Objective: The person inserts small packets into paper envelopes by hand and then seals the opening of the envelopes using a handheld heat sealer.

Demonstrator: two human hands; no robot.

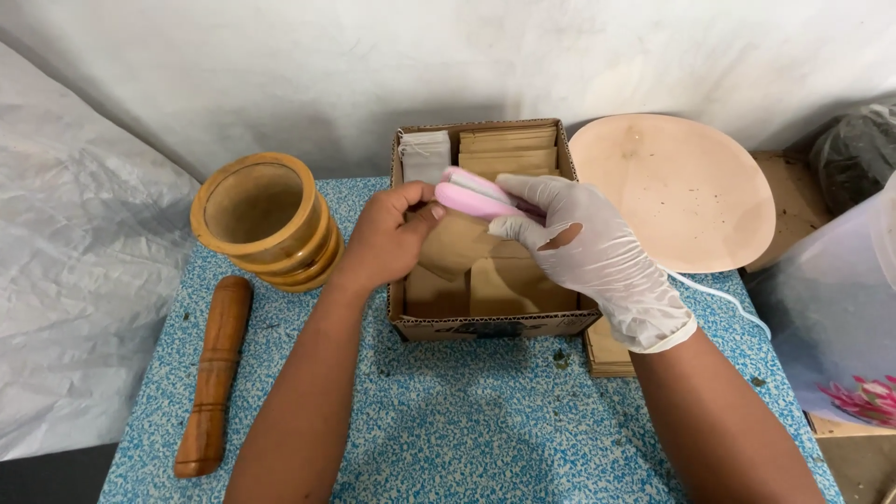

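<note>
While the gloved right hand [597, 247] squeezes a pink sealer [476, 196] shut, the bare left hand [392, 233] pinches a brown paper bag [457, 245] at its top. Both are over the cardboard box [485, 325] on the blue table [467, 420], beside a wooden mortar [266, 224].

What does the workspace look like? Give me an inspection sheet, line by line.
Surface: blue speckled table, a few dark crumbs on it.
Job's things: pink sealer closed on a brown pouch over the cardboard box of pouches.
Clutter: wooden mortar, pestle, round tray, stack of pouches beside the box.
Grippers: left hand bare, pinching the pouch; right hand gloved, gripping the sealer.
Cables: white cord running out from behind the right hand across the table.
Surroundings: white wall, white sheet at left, plastic bag at right.
</note>
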